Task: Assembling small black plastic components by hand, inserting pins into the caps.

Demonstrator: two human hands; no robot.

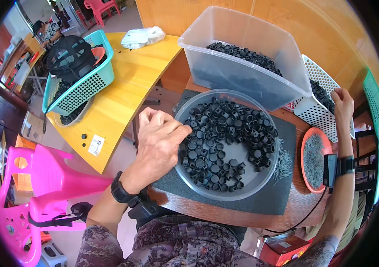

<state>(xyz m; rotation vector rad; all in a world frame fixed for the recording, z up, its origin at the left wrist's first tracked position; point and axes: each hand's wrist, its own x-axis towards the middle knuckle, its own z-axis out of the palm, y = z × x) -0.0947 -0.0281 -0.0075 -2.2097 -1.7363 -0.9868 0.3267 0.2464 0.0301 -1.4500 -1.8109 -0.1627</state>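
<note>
Head view: Black caps (211, 156) sit just right of the left hand (159, 139)

We see lots of caps in a clear round tub (237, 154), on a dark mat (265, 198) on the brown counter (304, 202). The left hand is by the tub's left edge. Its fingers curl in, and we cannot tell if it has a cap. The right hand (343, 104) is by the white basket (316, 116), fingertips close together. We cannot tell if it has hold of anything. More black bits (321, 94) lie in that basket.
</note>
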